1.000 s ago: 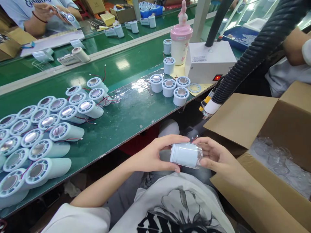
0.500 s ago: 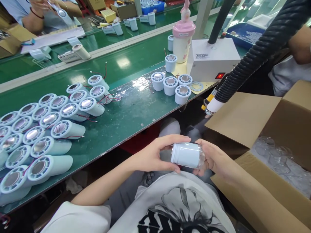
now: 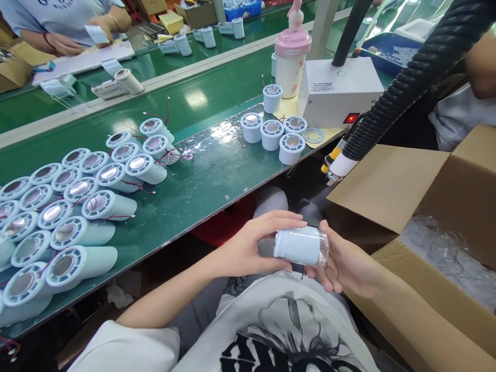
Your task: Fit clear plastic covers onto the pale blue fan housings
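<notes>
Since a moment ago I am opening my right hand (image 3: 343, 263): the fingers that were curled over the far end of the pale blue cylinder (image 3: 300, 245) are now spreading flat beneath it, palm up, so the clear sleeve end is resting against them rather than being clasped. My left hand (image 3: 251, 248) is keeping its hold and has lifted the piece a little.

In the head view, I am pinching the cylinder's ribbed neck end with my left fingers (image 3: 282, 222) arched over the top and the thumb pressing from below. The cylinder is lying sideways over my lap, between both hands, just below the edge of the green bench (image 3: 201, 191). My right fingers (image 3: 327, 281) are lying loosely apart, touching only the underside.

Doing this well, I judge, is a matter of keeping the left pinch firm on the neck while the right palm is only supporting, so the clear wrap is not creasing or sliding.

Beyond my left fingertips, rows of finished blue housings (image 3: 77, 206) with red wires are lying on the bench. Up past my right fingertips four upright housings (image 3: 273, 134) are standing near a white box unit (image 3: 341, 90) and a pink-lidded bottle (image 3: 292, 62). To the right of my right hand a cardboard box (image 3: 418, 206) of clear plastic pieces is sitting open.
</notes>
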Action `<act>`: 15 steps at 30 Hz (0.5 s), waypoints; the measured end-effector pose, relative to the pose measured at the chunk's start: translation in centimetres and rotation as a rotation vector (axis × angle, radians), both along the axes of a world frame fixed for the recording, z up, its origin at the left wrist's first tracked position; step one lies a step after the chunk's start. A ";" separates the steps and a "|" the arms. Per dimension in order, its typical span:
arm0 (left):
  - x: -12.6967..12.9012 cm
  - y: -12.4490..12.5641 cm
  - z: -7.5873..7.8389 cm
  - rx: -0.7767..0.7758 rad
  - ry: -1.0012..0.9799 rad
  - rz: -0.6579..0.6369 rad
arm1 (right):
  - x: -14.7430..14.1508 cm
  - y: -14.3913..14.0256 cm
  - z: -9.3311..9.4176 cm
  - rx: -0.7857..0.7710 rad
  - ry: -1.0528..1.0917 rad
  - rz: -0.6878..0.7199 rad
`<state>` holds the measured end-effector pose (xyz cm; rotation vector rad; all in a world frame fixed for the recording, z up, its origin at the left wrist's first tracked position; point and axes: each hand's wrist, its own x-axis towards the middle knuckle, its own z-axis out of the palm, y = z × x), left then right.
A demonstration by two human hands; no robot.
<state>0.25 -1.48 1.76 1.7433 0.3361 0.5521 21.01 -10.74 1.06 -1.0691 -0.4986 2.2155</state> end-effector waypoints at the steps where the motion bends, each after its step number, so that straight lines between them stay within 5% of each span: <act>1: 0.0 -0.2 0.1 -0.003 0.011 0.010 | 0.0 0.0 -0.1 0.020 -0.015 0.016; 4: 0.0 -0.6 0.7 -0.073 0.084 0.044 | 0.0 -0.3 -0.4 0.215 -0.276 -0.041; 8: -0.1 -0.9 1.4 -0.222 0.180 0.081 | 0.4 -0.8 -1.1 0.903 -0.950 -0.307; 11: -0.1 -0.8 1.6 -0.287 0.198 0.061 | 0.8 -1.1 -1.3 1.343 -0.958 -0.213; 13: -0.1 -0.7 1.6 -0.296 0.203 0.026 | 0.9 -1.3 -1.2 1.320 -0.861 -0.177; 15: -0.2 -0.6 1.6 -0.265 0.188 -0.003 | 0.9 -1.4 -1.0 1.068 -0.707 -0.202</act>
